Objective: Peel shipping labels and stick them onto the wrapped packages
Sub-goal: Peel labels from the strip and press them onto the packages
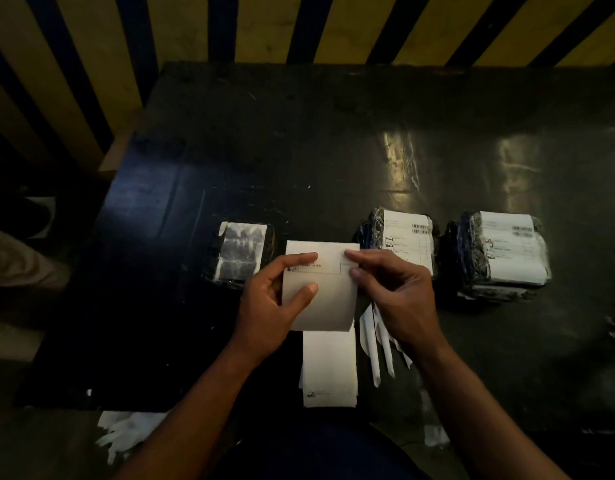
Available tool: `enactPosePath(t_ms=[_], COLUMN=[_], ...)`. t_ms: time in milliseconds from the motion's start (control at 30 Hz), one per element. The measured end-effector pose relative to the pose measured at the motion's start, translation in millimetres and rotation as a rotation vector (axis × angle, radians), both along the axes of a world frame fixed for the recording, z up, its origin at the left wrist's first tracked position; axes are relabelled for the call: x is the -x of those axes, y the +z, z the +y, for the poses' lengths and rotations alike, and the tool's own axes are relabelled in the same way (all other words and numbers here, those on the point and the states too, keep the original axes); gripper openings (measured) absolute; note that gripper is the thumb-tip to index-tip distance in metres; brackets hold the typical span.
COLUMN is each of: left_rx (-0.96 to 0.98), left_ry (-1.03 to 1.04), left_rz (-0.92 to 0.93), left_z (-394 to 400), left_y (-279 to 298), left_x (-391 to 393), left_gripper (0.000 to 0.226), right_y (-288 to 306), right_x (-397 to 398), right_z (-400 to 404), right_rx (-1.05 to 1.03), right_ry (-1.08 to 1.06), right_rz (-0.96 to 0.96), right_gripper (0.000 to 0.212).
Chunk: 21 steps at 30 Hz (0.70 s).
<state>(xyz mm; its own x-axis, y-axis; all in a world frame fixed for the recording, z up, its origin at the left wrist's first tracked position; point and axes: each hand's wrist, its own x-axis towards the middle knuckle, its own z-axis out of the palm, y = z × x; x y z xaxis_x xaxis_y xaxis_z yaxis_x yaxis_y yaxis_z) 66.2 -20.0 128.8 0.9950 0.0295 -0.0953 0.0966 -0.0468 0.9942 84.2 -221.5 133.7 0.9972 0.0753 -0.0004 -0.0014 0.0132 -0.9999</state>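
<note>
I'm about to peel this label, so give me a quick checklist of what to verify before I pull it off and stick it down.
1. Label sheet held steady: ok, left hand grips it by its left edge.
2. Peel corner caught: ok, right hand pinches the sheet's top right corner.
3. Label lifted from its backing: cannot tell.
4. Unlabelled package in reach: ok, left package shows no shipping label and lies just left of the sheet.
5. Other packages done: ok, middle package and right package each carry a label.
6. More labels ready: ok, a stack lies on the table under the hands.
</note>
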Motion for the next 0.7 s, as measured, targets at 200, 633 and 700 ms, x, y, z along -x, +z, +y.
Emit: enactPosePath(t_ms=[200,633,700], left_rx=[-0.024,-0.082,-0.088], left_ry=[0.073,0.052,0.047], left_rz=[-0.061,-0.087,-0.086], left_z=[10,16,16], left_y=[22,34,34], left_x=[-2,-3,-3], left_gripper=[0.035,0.034,0.034], right_y=[15,35,35], right_x=[-4,-25,-25], right_z=[7,5,5], right_rx=[0.011,0.076,0.082], right_ry=[0.062,0.015,0.015], right_rz=[-0.060,-0.114,-0.111], right_gripper=[0.021,0.019,0.019])
